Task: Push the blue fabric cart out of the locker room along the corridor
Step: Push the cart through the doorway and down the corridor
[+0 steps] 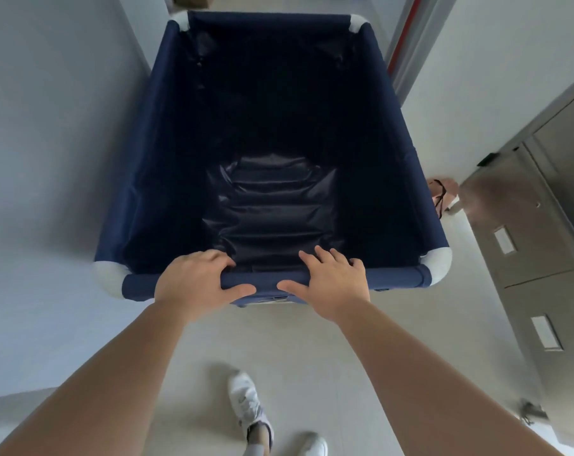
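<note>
A white sneaker steps on the pale floor nearest me, a second white shoe beside it; above them both bare forearms reach forward; the left hand wraps its fingers over the near rail of the deep navy-blue fabric cart, thumb beneath; the right hand lies on the same rail, fingers loosely spread, not clearly gripping; the cart stands between a pale wall on the left and grey metal lockers on the right; its far end is near a doorway.
</note>
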`<state>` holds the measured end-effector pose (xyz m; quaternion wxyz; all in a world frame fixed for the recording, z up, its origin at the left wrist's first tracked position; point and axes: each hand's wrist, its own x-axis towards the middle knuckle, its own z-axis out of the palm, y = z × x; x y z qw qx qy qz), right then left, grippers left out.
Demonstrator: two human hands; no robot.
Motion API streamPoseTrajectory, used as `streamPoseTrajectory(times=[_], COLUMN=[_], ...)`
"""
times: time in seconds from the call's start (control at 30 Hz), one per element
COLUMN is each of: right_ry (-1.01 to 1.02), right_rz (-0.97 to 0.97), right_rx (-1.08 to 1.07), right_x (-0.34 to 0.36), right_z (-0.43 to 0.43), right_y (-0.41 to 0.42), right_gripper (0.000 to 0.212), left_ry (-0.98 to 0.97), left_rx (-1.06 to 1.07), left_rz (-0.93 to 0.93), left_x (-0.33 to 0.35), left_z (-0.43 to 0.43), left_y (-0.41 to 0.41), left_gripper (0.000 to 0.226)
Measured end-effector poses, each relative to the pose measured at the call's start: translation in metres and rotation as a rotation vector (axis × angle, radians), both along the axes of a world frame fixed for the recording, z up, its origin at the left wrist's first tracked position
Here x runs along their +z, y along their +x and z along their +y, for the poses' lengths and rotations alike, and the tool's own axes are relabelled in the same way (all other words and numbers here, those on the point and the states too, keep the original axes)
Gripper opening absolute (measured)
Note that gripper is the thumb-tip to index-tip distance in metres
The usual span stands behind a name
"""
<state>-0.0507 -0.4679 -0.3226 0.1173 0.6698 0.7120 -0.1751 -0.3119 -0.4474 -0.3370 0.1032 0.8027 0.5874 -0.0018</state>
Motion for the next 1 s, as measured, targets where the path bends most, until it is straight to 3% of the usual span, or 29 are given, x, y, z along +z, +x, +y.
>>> streamPoseTrajectory(times=[0.57, 0.73, 1.0], right_ry=[0.009, 0.019, 0.022], right_rz=[0.001, 0.023, 0.019], right_rx=[-0.099, -0.156, -0.11], right_x=[0.002, 0.0, 0.004], right_z=[0.227, 0.331, 0.412], right_y=[0.0, 0.008, 0.013], right_gripper=[0.119, 0.12, 0.115], left_ry=[0.03, -0.003, -0.031], left_rx=[-0.104, -0.115, -0.107], left_rz=[-0.025, 0.005, 0.049], left_x=[-0.004, -0.003, 0.0], left_z=[0.244, 0.356, 0.437], left_y=[0.002, 0.01, 0.017], left_gripper=[0.098, 0.096, 0.088])
